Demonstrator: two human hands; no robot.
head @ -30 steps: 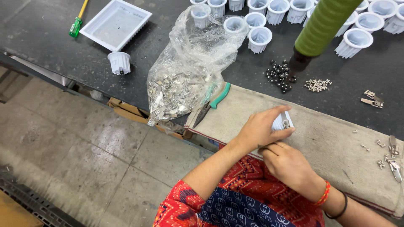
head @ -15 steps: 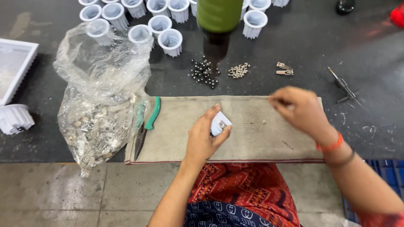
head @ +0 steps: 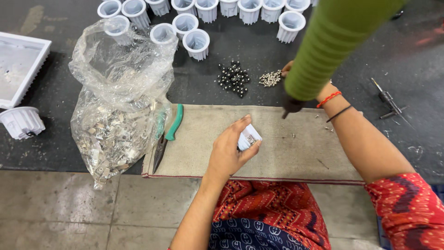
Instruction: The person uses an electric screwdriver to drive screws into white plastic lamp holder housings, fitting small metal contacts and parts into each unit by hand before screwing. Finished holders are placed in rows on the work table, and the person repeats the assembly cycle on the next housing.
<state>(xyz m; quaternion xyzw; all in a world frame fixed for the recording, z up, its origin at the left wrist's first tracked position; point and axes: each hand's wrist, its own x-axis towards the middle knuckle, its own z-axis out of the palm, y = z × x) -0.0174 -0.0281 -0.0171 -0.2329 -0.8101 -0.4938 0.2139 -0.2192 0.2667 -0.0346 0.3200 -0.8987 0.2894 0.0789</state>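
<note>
My left hand (head: 227,150) holds a small white housing with a metal clip (head: 249,138) above a grey cloth mat (head: 286,157). My right hand (head: 287,69) reaches over the mat's far edge to a small pile of silver screws (head: 269,78). Most of that hand is hidden behind a hanging green ribbed tool (head: 333,41), whose dark tip points down at the mat. Red and black bands circle the right wrist. A heap of black screws (head: 233,78) lies just left of the silver ones.
A clear plastic bag of metal clips (head: 115,129) slumps at the mat's left end, beside green-handled pliers (head: 170,129). Several white ribbed cups (head: 196,44) line the back. A white tray (head: 18,69) and a lone cup (head: 21,122) sit far left; a metal bit (head: 388,99) lies right.
My right hand has moved from the mat's right end forward to the silver screws, behind the green tool. The left hand keeps hold of the white housing.
</note>
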